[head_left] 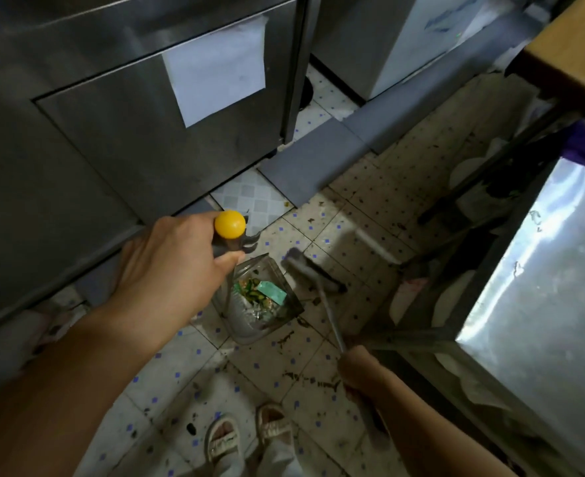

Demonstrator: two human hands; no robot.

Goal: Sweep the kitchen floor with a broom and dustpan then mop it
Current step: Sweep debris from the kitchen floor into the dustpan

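My left hand (172,266) grips the upright handle of the dustpan just below its yellow knob (229,224). The grey dustpan (246,325) stands on the tiled floor and holds green scraps, a teal wrapper and other litter. My right hand (361,373) grips the thin metal pole of the broom (330,313). The dark, blurred broom head (313,273) is on the floor just right of the dustpan's mouth. Dark dirt spots and smears (313,380) cover the tiles around both tools.
A steel cabinet (129,132) with a white paper sheet stands at the left. A steel table (542,270) fills the right, with plates on a shelf beneath it. A grey step (318,160) crosses the floor behind. My sandalled feet (249,438) are at the bottom.
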